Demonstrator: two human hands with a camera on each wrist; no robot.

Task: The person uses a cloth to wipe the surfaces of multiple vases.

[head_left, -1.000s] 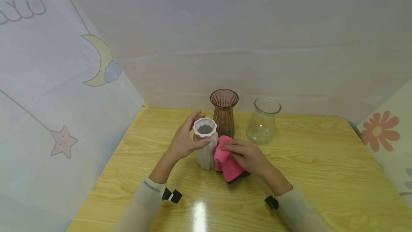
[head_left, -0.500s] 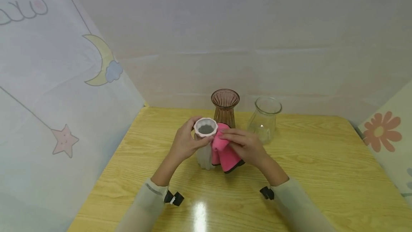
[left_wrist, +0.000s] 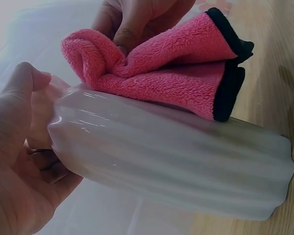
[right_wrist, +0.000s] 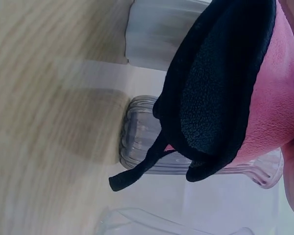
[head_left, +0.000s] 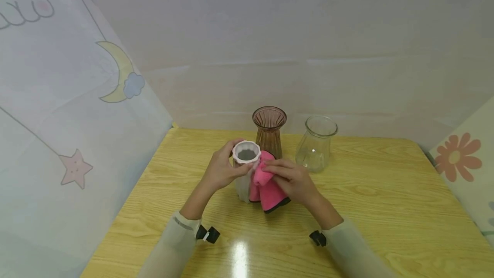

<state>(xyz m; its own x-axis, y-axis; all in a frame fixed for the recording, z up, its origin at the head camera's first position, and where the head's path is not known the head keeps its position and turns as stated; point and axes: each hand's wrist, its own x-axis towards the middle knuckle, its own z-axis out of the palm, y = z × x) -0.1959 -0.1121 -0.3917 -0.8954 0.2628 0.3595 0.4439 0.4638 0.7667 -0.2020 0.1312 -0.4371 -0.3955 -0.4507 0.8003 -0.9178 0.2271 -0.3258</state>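
A white ribbed vase with a scalloped rim stands upright on the wooden table. My left hand grips it round the neck, thumb in front and fingers behind. In my right hand a pink cloth with a black edge is pinched and bunched. The cloth lies against the side of the vase in the left wrist view. Its dark inner face and a black loop show in the right wrist view, where the cloth hides part of the vases behind it.
Behind the white vase stands a purple-brown ribbed glass vase, close to the cloth. A clear glass vase is further right at the back. The wooden table meets a pale printed backdrop at its far edge.
My right hand with the cloth has shifted slightly left against the vase, rising and then coming down a little. The left hand keeps its grip on the neck.
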